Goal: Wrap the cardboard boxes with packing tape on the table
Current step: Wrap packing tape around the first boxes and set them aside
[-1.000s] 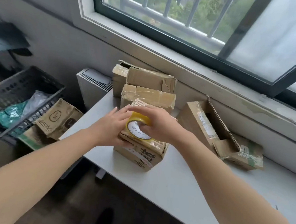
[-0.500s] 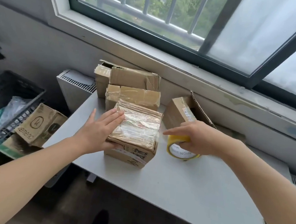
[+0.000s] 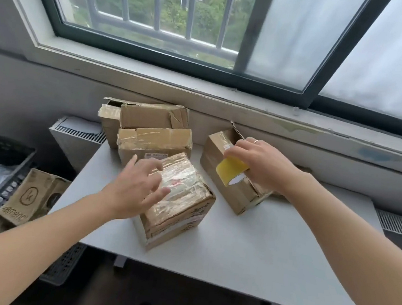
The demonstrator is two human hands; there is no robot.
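Yellow tape roll, white-faced, within the right fingers; brown, glossy-taped box under the left fingers; pale grey desk below both; black lattice crate to their left.

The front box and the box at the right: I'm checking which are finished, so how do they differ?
The front box is shut and its top is glossy with tape; the right box has a flap standing up and shows mostly bare cardboard. The front box lies under the left hand; the right box sits behind the right hand, which grips the yellow tape roll. Both are brown cardboard on the table.
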